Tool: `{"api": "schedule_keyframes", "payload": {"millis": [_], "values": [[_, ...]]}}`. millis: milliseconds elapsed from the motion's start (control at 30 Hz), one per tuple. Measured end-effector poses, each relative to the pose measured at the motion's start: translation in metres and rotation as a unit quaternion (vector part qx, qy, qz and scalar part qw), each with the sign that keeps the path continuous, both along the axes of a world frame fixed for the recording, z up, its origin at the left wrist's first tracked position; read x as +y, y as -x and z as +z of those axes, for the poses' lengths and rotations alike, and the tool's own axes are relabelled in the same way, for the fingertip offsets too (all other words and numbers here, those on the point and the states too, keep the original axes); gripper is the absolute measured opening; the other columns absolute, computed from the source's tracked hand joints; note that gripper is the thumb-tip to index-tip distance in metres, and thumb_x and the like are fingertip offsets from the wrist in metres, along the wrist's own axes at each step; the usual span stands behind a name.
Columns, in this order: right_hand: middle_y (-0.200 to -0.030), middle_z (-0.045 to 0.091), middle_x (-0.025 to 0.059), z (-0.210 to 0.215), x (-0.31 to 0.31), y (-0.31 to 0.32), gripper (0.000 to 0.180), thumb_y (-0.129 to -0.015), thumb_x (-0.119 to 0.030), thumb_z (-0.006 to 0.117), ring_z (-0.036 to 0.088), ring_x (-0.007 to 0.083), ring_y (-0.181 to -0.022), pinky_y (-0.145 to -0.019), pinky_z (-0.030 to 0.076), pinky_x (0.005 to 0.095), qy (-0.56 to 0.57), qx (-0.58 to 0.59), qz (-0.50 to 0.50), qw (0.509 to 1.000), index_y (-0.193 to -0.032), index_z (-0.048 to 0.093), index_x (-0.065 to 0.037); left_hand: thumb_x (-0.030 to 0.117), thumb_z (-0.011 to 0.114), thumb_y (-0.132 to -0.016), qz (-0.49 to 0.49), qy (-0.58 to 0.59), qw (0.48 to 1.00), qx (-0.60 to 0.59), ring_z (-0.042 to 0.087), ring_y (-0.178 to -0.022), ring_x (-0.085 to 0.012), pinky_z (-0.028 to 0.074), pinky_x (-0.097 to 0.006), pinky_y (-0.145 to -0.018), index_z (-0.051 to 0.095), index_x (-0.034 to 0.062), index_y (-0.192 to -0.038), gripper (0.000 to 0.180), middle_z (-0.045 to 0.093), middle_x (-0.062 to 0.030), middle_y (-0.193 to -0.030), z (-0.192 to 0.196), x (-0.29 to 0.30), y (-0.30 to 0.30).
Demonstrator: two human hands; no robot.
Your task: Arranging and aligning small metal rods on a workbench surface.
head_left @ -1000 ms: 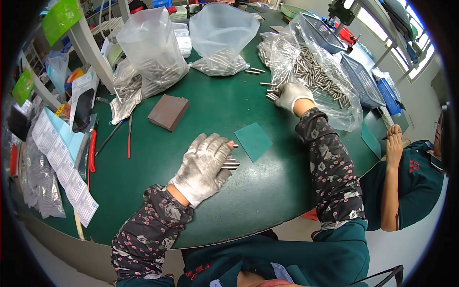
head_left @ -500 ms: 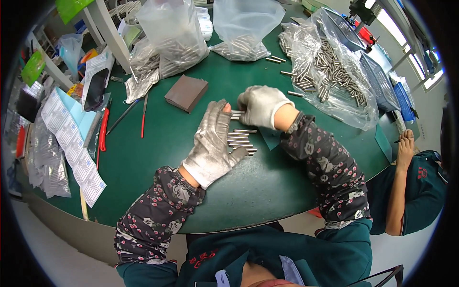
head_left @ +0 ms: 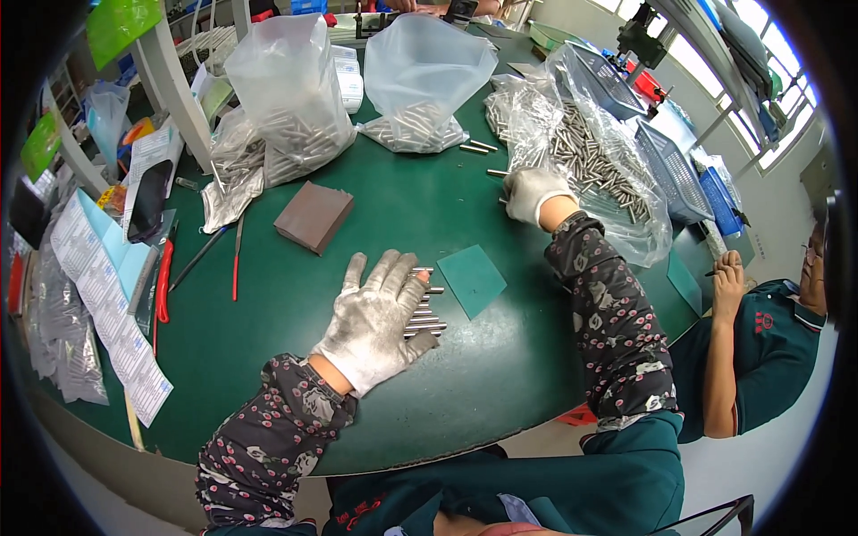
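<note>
My left hand (head_left: 371, 323), in a worn white glove with a bare fingertip showing, lies flat with fingers spread on the green table. Its thumb side rests along a row of short metal pins (head_left: 424, 323), partly hidden under the hand. My right hand (head_left: 536, 195), also gloved, is at the near left edge of the clear plastic bag with loose pins (head_left: 590, 147). Its fingers are curled down, and a pin's end peeks out at their left side. Another single pin (head_left: 496, 172) lies just beyond them. Between my hands is a square green sheet (head_left: 472, 281).
A brown block (head_left: 313, 217) sits beyond my left hand. Two plastic bags of pins (head_left: 295, 134) stand at the back. Red-handled pliers (head_left: 164, 281), papers (head_left: 112, 304) and a phone (head_left: 149, 201) lie left. Blue baskets (head_left: 675, 170) stand right, near a seated person (head_left: 760, 348).
My right hand has left the row of pins and moved right and away to the pins by the bag. The green sheet is now uncovered. The view has shifted; my left hand stays by the row.
</note>
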State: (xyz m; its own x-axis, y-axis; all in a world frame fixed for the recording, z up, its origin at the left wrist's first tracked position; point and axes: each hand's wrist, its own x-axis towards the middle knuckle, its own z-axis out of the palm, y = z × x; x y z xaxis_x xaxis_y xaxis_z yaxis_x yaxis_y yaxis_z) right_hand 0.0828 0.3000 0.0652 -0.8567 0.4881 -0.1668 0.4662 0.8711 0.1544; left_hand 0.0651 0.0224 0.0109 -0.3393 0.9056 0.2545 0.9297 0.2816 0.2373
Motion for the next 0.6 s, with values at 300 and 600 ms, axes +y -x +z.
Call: {"api": "schedule_keyframes", "payload": {"millis": [300, 600], "values": [[-0.092, 0.064, 0.0169, 0.000, 0.021, 0.019, 0.028, -0.071, -0.015, 0.056, 0.061, 0.0319, -0.089, -0.080, 0.047, 0.0375, 0.072, 0.189, 0.042, 0.979, -0.098, 0.064, -0.013, 0.042, 0.068, -0.068, -0.003, 0.002, 1.000, -0.026, 0.035, -0.125, -0.0301, 0.020, -0.051, -0.105, 0.047, 0.0033, -0.123, 0.070, 0.043, -0.0161, -0.129, 0.005, 0.001, -0.001], [-0.092, 0.064, 0.0116, -0.005, 0.013, 0.027, 0.016, -0.079, -0.015, 0.056, 0.063, 0.0278, -0.087, -0.073, 0.050, 0.0373, -0.142, 0.076, 0.147, 0.976, -0.091, 0.064, -0.009, 0.040, 0.069, -0.067, 0.004, -0.007, 0.999, -0.040, 0.035, -0.125, -0.0298, 0.021, -0.051, -0.105, 0.047, 0.0031, -0.121, 0.070, 0.043, -0.0155, -0.129, 0.003, 0.000, 0.002]]}}
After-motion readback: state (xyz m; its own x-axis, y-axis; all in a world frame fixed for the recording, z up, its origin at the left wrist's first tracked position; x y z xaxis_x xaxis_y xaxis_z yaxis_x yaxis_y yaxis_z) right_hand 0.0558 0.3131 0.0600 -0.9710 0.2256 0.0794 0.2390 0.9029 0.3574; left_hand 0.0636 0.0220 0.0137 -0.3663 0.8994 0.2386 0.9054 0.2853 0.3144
